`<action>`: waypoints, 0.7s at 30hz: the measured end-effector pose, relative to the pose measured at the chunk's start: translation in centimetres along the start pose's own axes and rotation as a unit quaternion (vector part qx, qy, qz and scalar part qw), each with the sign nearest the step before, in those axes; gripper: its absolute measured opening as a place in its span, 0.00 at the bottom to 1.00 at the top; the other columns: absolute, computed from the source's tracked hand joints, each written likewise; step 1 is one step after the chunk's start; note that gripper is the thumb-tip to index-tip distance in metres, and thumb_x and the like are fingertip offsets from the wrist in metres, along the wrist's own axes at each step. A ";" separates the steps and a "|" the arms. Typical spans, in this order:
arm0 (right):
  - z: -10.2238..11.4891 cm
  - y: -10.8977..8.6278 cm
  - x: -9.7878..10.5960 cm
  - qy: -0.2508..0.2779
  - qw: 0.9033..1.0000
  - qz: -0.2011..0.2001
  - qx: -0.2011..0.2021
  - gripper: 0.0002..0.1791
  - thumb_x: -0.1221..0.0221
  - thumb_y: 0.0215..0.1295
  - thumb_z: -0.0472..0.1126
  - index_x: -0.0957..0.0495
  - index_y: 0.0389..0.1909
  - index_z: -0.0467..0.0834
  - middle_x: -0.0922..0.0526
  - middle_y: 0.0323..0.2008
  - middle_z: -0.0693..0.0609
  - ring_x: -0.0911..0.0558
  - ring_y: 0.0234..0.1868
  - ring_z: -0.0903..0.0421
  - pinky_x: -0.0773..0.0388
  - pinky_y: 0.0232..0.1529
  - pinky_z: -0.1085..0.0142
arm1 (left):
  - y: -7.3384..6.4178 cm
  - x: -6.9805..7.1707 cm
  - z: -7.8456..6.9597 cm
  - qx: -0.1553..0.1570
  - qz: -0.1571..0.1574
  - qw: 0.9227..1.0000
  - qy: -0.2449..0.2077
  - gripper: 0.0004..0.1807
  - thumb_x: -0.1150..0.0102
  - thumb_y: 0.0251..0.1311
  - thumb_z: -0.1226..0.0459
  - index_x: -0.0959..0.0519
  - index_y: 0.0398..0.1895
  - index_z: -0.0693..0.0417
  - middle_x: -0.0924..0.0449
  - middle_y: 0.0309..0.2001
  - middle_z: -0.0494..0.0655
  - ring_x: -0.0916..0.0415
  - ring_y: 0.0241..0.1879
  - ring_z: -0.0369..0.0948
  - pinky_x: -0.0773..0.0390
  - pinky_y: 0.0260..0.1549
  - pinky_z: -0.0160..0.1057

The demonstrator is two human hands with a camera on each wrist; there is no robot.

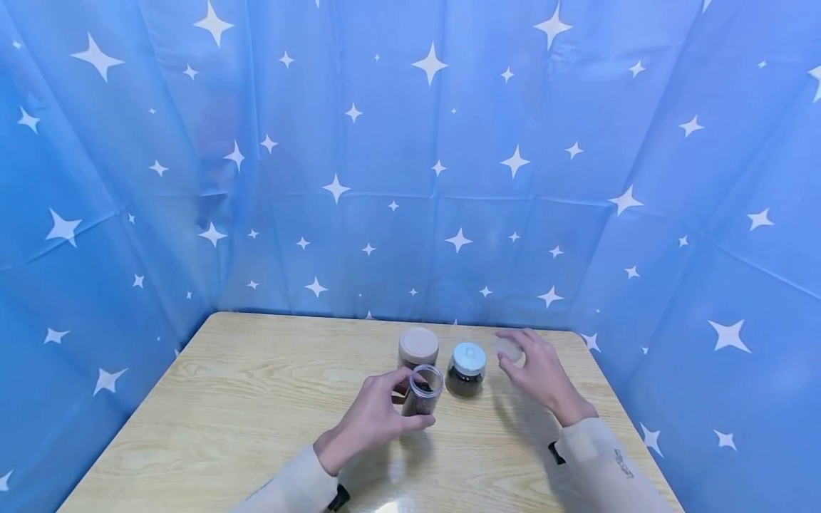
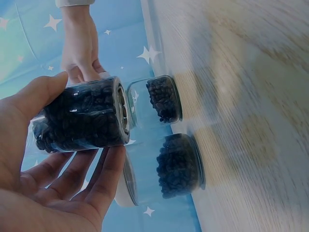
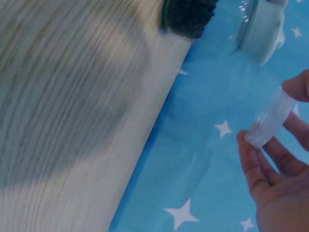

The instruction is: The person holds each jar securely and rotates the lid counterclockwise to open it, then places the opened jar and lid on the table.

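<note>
Clear, hard-looking material forms the small jar [image 1: 420, 405] of dark beans [image 2: 79, 118], held lidless above the table [image 1: 256, 399], near the pink-lidded jar [image 1: 419, 345] and blue-lidded jar [image 1: 466, 379]. The left hand [image 1: 372, 415] curls thumb and fingers round its sides; the right hand [image 1: 541, 370] pinches a translucent lid [image 1: 509, 348] by its rim, well apart. Filled, the small jar should feel stiff, slippery and fairly weighty — perhaps breakable — so its middle looks the surest hold. Hand and small jar partly hide the pink-lidded jar; the right wrist view cuts off the right hand.
</note>
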State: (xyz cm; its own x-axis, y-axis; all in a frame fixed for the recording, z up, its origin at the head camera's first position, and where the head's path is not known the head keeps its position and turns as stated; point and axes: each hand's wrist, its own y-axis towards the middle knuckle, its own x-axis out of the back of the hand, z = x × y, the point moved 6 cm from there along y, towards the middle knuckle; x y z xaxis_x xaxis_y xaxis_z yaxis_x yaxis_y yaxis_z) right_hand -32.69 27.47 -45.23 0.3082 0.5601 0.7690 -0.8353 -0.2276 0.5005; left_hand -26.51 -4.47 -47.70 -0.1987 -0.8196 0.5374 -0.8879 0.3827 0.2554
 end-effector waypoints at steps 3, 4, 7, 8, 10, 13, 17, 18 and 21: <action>-0.9 0.0 -0.4 -0.006 1.000 0.017 -0.023 0.23 0.28 0.78 0.36 0.13 0.71 0.39 0.11 0.68 0.34 0.13 0.70 0.28 0.16 0.71 0.29 | 0.0 -0.1 0.2 0.006 0.000 1.000 0.002 0.30 0.08 0.58 0.51 0.12 0.60 0.43 0.04 0.59 0.48 0.06 0.52 0.44 0.04 0.54 0.50; -1.2 0.0 -0.6 -0.008 0.999 0.025 -0.030 0.23 0.28 0.78 0.37 0.13 0.71 0.39 0.11 0.69 0.34 0.14 0.71 0.28 0.17 0.71 0.28 | 0.0 -0.1 0.2 0.006 0.001 1.000 0.002 0.30 0.08 0.58 0.51 0.12 0.60 0.43 0.04 0.58 0.48 0.06 0.52 0.43 0.04 0.54 0.50; -2.1 0.0 -1.1 -0.014 0.997 0.048 -0.053 0.24 0.29 0.79 0.38 0.14 0.72 0.37 0.13 0.71 0.33 0.15 0.73 0.26 0.18 0.74 0.27 | -0.1 -0.2 0.2 0.003 0.003 1.000 -0.002 0.29 0.08 0.58 0.52 0.12 0.60 0.42 0.04 0.58 0.47 0.06 0.52 0.44 0.04 0.54 0.50; -2.4 -0.1 -1.3 -0.017 0.997 0.056 -0.059 0.25 0.29 0.79 0.39 0.15 0.72 0.37 0.13 0.71 0.32 0.16 0.73 0.26 0.19 0.74 0.27 | -0.1 -0.2 0.2 0.002 0.004 1.000 -0.004 0.29 0.08 0.58 0.52 0.12 0.60 0.42 0.04 0.58 0.47 0.06 0.52 0.43 0.04 0.54 0.50; -3.0 -0.1 -1.5 -0.023 0.995 0.070 -0.070 0.25 0.29 0.79 0.39 0.15 0.73 0.36 0.13 0.71 0.31 0.16 0.72 0.25 0.19 0.74 0.26 | -0.1 -0.2 0.2 0.000 0.004 1.000 -0.005 0.28 0.08 0.58 0.53 0.12 0.59 0.42 0.04 0.58 0.47 0.06 0.52 0.43 0.04 0.54 0.50; -4.0 0.0 -1.7 -0.032 0.992 0.090 -0.087 0.26 0.29 0.79 0.39 0.16 0.73 0.35 0.14 0.70 0.29 0.16 0.71 0.24 0.19 0.74 0.26 | 0.0 -0.1 0.1 -0.001 0.002 1.000 -0.001 0.28 0.08 0.58 0.52 0.12 0.59 0.42 0.04 0.57 0.46 0.06 0.52 0.42 0.05 0.53 0.46; -5.3 -0.1 -2.0 -0.045 0.985 0.124 -0.112 0.26 0.31 0.80 0.39 0.17 0.73 0.34 0.15 0.69 0.28 0.15 0.70 0.24 0.17 0.71 0.27 | 0.0 -0.1 0.1 -0.002 0.000 1.000 0.005 0.29 0.08 0.57 0.52 0.12 0.59 0.42 0.04 0.56 0.46 0.06 0.51 0.42 0.06 0.52 0.41; -5.6 -0.1 -2.1 -0.050 0.983 0.132 -0.116 0.25 0.31 0.80 0.39 0.17 0.73 0.34 0.15 0.69 0.27 0.15 0.69 0.25 0.16 0.71 0.28 | 0.0 -0.1 0.0 -0.002 0.000 1.000 0.004 0.29 0.07 0.57 0.53 0.12 0.59 0.42 0.04 0.56 0.47 0.06 0.51 0.42 0.06 0.52 0.42; -6.3 -0.2 -2.2 -0.059 0.978 0.151 -0.129 0.24 0.31 0.80 0.38 0.16 0.71 0.33 0.15 0.68 0.27 0.14 0.69 0.25 0.15 0.70 0.29 | 0.0 -0.2 0.0 -0.003 0.001 1.000 0.001 0.29 0.07 0.57 0.53 0.12 0.59 0.43 0.04 0.57 0.48 0.06 0.51 0.43 0.05 0.53 0.46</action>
State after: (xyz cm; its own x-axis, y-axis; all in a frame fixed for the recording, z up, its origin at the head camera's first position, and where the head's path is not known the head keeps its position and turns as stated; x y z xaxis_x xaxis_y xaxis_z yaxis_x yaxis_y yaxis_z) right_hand -36.08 31.29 -49.54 0.0677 0.3997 0.9141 -0.9789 -0.1505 0.1383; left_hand -26.49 -4.32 -47.79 -0.2003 -0.8174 0.5401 -0.8845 0.3879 0.2591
